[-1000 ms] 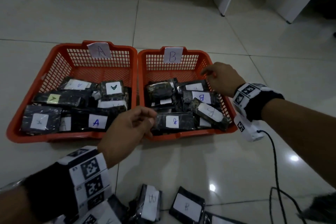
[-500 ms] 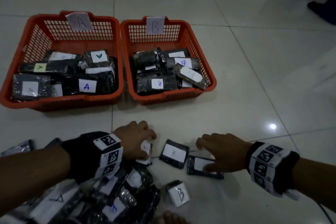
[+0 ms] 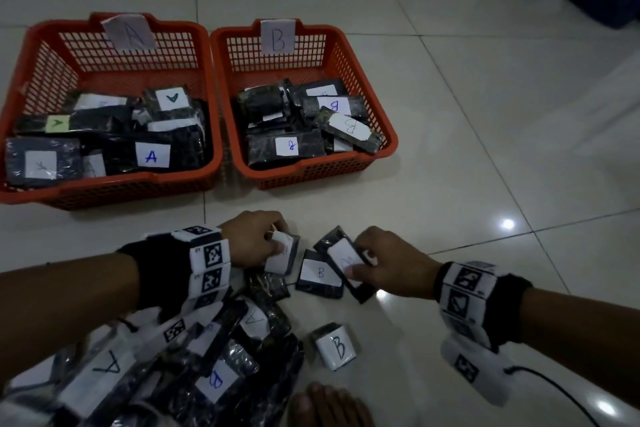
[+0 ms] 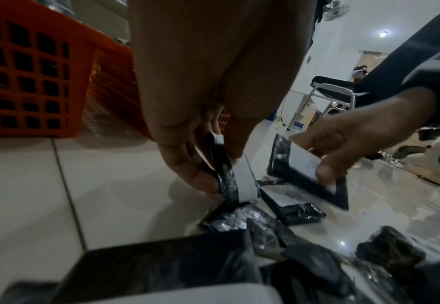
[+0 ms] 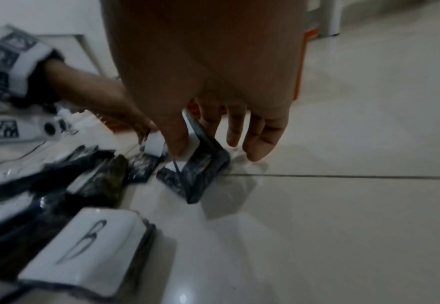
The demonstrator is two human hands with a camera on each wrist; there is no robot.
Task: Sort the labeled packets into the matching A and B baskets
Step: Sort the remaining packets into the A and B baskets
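Hands both down on the floor at 6 o'clock of the baskets, each w/ a packet. My left hand (image 3: 254, 239) pinches a black packet (image 3: 282, 255) on edge, white label facing 3 o'clock, letter not readable. My right hand (image 3: 384, 267) grips a second packet (image 3: 346, 265) thumb on label, tilted up off the tile; letter hidden by thumb. Between the two, a packet marked B (image 3: 320, 274) lies flat on the floor (image 3: 450, 166). Another B packet (image 3: 336, 347) sits at 6 o'clock from it, apart. Unsorted pile (image 3: 180, 364) under my left wrist, A and B labels mixed. A basket (image 3: 114, 184) at 11 o'clock, B basket (image 3: 311, 166) at 12, side by side, both partly filled.
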